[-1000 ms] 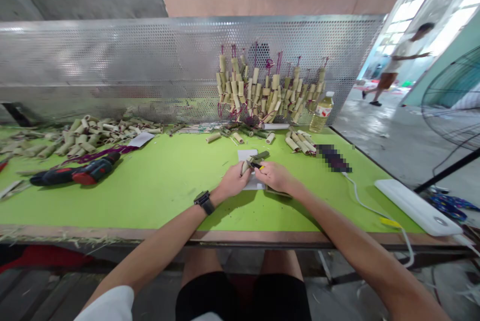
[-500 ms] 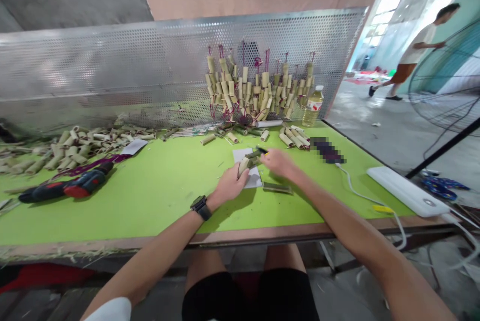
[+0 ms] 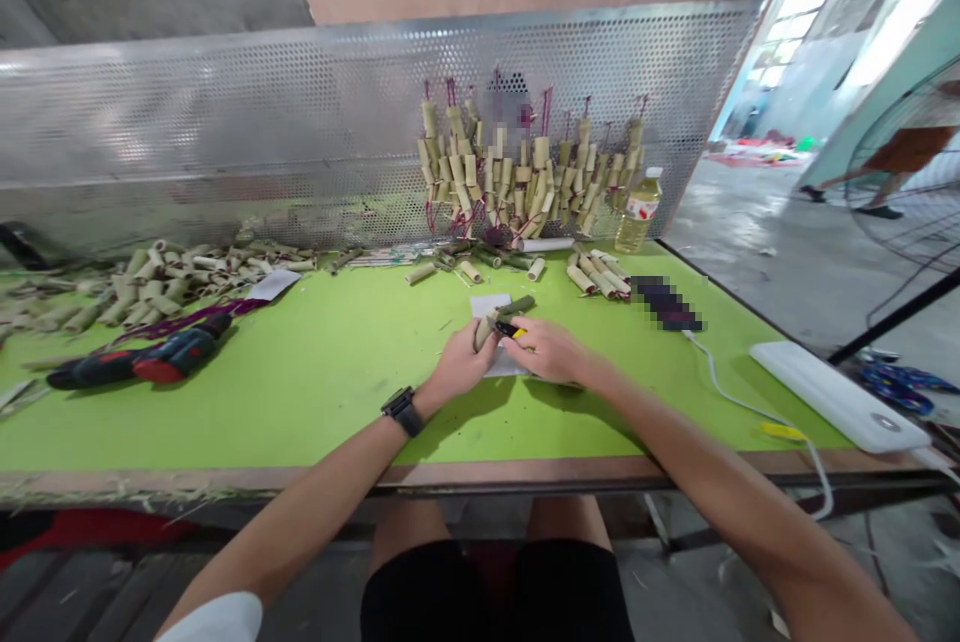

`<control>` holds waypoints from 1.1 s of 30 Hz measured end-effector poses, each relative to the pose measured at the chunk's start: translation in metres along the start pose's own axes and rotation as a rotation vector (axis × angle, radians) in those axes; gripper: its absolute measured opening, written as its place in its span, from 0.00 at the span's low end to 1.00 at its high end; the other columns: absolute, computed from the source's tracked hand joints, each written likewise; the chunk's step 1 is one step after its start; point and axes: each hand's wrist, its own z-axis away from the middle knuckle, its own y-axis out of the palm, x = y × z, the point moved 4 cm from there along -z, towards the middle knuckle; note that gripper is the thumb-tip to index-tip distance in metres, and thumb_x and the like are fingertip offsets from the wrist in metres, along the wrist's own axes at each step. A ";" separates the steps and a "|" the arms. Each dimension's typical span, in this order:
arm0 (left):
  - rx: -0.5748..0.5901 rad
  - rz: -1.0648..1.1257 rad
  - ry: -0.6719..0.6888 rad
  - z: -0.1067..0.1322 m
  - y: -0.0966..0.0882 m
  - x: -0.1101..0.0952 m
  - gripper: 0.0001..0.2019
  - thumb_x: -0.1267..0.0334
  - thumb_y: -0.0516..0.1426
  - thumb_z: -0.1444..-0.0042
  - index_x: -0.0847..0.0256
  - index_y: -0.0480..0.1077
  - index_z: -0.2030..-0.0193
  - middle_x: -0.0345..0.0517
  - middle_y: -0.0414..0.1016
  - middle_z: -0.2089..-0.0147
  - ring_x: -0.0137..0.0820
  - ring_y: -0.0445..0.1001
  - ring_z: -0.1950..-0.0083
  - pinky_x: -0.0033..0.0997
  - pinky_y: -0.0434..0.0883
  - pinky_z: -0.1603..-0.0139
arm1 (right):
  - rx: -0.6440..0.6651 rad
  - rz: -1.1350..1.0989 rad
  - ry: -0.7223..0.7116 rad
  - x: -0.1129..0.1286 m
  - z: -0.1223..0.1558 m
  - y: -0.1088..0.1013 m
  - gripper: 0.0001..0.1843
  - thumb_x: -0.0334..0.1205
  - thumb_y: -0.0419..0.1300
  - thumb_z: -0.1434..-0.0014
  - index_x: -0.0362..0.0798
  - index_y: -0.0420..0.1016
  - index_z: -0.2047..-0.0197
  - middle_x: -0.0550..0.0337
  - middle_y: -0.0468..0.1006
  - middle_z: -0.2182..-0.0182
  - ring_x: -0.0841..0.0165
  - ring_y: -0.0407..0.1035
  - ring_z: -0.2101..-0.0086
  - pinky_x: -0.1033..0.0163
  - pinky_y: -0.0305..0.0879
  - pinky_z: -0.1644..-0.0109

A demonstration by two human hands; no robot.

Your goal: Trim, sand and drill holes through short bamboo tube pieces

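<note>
My left hand [image 3: 461, 360] is closed around a short bamboo tube [image 3: 484, 330] above the green tabletop. In my right hand [image 3: 553, 352] is a black and yellow utility knife [image 3: 514, 332], its front end against or very near that tube; the blade is too small to make out. A darker green bamboo piece [image 3: 517, 305] lies just beyond the knife. Under the hands is a sheet of white paper [image 3: 489, 303], partly covered. Another bamboo piece [image 3: 556, 383] shows below my right hand, mostly hidden.
A cordless drill [image 3: 161, 354] and a bamboo heap [image 3: 161, 287] lie left. Strung bamboo pieces [image 3: 525, 182] hang on the perforated metal panel [image 3: 360, 122]. Right are an oil bottle [image 3: 640, 212], a blurred-out dark device [image 3: 667, 304], and a white power bank [image 3: 836, 397]. A fan [image 3: 907, 162] stands beyond.
My right hand has brought the knife down and left, closer to the tube in my left hand. The person in the background has walked right, behind the fan. The view has turned slightly left.
</note>
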 end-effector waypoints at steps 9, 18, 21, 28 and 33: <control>0.045 -0.032 0.022 0.001 0.001 0.002 0.07 0.60 0.54 0.32 0.59 0.70 0.57 0.47 0.81 0.61 0.36 0.74 0.65 0.34 0.67 0.64 | 0.022 -0.041 0.017 -0.002 -0.002 0.006 0.33 0.45 0.50 0.21 0.46 0.72 0.80 0.58 0.69 0.72 0.71 0.56 0.73 0.58 0.48 0.66; 0.057 -0.100 0.020 -0.004 0.001 -0.002 0.11 0.59 0.51 0.29 0.58 0.68 0.62 0.46 0.81 0.60 0.35 0.75 0.63 0.35 0.68 0.59 | 0.050 0.042 0.131 -0.003 -0.008 0.010 0.34 0.45 0.48 0.20 0.46 0.74 0.78 0.57 0.71 0.73 0.71 0.57 0.73 0.59 0.48 0.67; 0.076 -0.133 -0.008 0.000 0.000 -0.005 0.12 0.58 0.51 0.28 0.59 0.70 0.61 0.47 0.81 0.61 0.36 0.75 0.63 0.35 0.68 0.61 | 0.043 0.070 0.204 -0.016 -0.010 0.006 0.33 0.47 0.47 0.21 0.46 0.77 0.76 0.53 0.75 0.70 0.69 0.60 0.73 0.59 0.52 0.68; 0.092 -0.123 -0.014 0.005 -0.002 -0.004 0.17 0.49 0.52 0.27 0.60 0.72 0.55 0.49 0.80 0.62 0.38 0.75 0.65 0.35 0.66 0.65 | -0.150 0.195 0.545 -0.068 0.009 -0.046 0.33 0.44 0.47 0.22 0.47 0.72 0.79 0.49 0.76 0.67 0.69 0.62 0.73 0.59 0.54 0.69; 0.030 -0.051 -0.023 -0.002 -0.003 0.006 0.15 0.51 0.54 0.29 0.60 0.74 0.53 0.48 0.82 0.59 0.38 0.76 0.62 0.35 0.68 0.62 | -0.088 0.058 0.318 -0.036 0.000 -0.024 0.35 0.45 0.49 0.21 0.48 0.68 0.82 0.54 0.72 0.70 0.71 0.58 0.75 0.59 0.55 0.66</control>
